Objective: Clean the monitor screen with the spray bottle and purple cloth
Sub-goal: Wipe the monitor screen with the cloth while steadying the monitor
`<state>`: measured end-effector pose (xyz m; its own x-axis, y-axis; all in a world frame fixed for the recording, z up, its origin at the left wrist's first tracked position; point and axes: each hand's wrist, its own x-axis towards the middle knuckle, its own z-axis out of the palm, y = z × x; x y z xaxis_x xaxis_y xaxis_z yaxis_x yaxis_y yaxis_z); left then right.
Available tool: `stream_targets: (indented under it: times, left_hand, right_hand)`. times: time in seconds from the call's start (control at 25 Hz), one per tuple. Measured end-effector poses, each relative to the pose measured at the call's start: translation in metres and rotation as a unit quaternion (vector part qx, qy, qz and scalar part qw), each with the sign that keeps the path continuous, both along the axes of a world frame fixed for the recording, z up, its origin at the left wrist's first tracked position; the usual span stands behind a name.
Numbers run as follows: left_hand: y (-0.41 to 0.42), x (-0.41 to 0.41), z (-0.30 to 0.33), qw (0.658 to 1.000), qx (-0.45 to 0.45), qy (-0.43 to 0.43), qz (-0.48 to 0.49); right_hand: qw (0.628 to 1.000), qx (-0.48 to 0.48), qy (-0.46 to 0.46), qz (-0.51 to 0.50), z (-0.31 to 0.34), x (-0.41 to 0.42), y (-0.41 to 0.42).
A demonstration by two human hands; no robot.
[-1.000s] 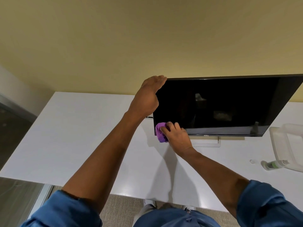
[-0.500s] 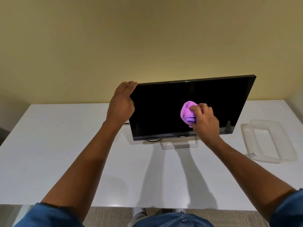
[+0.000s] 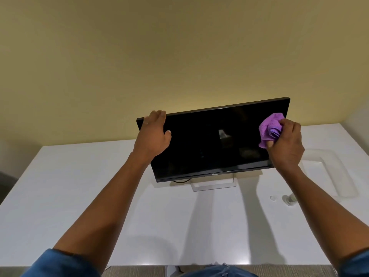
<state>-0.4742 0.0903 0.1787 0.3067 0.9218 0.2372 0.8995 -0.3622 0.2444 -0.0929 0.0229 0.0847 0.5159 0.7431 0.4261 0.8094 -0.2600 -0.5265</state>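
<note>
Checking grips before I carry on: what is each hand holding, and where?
Right hand grips the bunched cloth by its right side, pressed to the monitor. Left hand holds the monitor's top left edge.

Blue sleeves (image 3: 60, 264) end near the elbows, leaving forearms (image 3: 111, 196), left grip (image 3: 152, 134) and right grip (image 3: 285, 144) bare.

R hand (image 3: 285, 144) w/ cloth (image 3: 270, 127): at the lower-left corner of the screen (image 3: 209, 144) 1 s ago, mid-screen 0.5 s ago, now upper-right, just beside the right edge. Cloth, first mostly under the hand, now bunches out above-left of the fingers.
</note>
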Motion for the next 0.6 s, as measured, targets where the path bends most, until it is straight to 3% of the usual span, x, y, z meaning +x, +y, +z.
stream_targets:
  times: [0.24,0.6]
  left_hand:
    - [0.005,0.035,0.000,0.995,-0.017,0.086,-0.037]
    - [0.013,0.073,-0.006,0.991,-0.020,0.116,-0.068]
  right_hand:
    - [0.999,0.043,0.015,0.022,0.021,-0.010,0.014]
    - [0.999,0.043,0.031,0.002,0.033,0.011,0.018]
